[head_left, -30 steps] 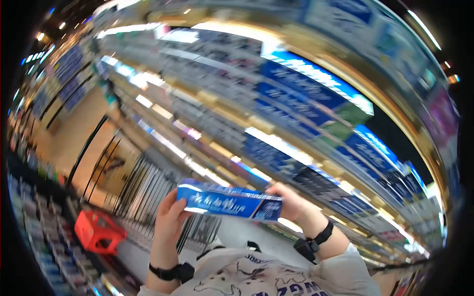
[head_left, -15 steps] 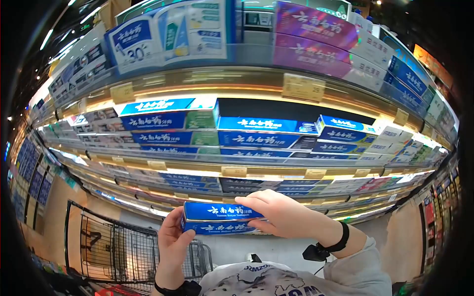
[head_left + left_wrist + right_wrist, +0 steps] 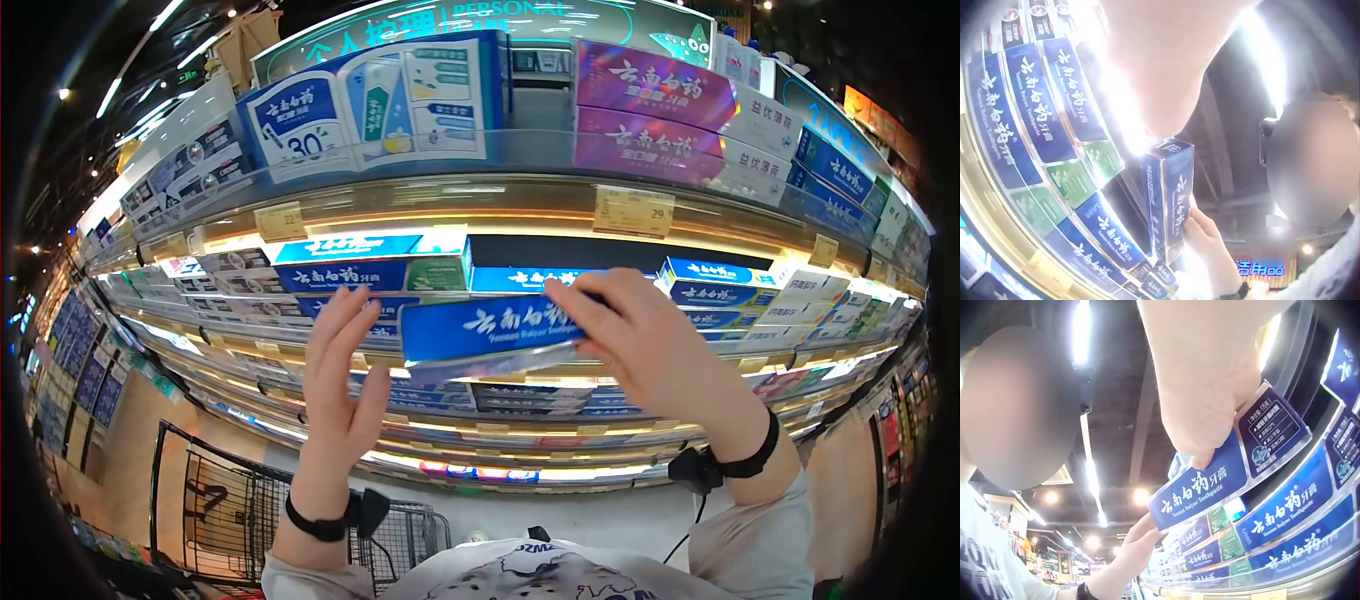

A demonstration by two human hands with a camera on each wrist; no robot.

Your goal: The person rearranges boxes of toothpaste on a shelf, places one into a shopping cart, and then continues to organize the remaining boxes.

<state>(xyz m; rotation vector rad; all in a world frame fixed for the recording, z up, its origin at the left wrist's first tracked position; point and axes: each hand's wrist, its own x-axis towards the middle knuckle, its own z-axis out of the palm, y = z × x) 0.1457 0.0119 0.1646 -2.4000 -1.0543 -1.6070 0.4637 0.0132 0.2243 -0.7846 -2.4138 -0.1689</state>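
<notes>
A blue toothpaste box with white lettering is held in front of the shelf, its left end slightly lower. My right hand grips its right end, thumb and fingers on either side. Beside the left end, my left hand stands with fingers raised and spread, a small gap between it and the box. In the left wrist view the box appears end-on, with the right hand at its far end. The right wrist view shows the box's lettered face and the left hand near its lower corner.
Stacked blue toothpaste boxes line the lit shelf behind the hands. Above stand pink boxes and an open display card; price tags hang on the shelf edge. A wire cart stands at lower left.
The view has turned toward the shelf and steadied. The box has risen toward the stacked boxes in my right hand. My left hand has let go of its left end, fingers opened.
</notes>
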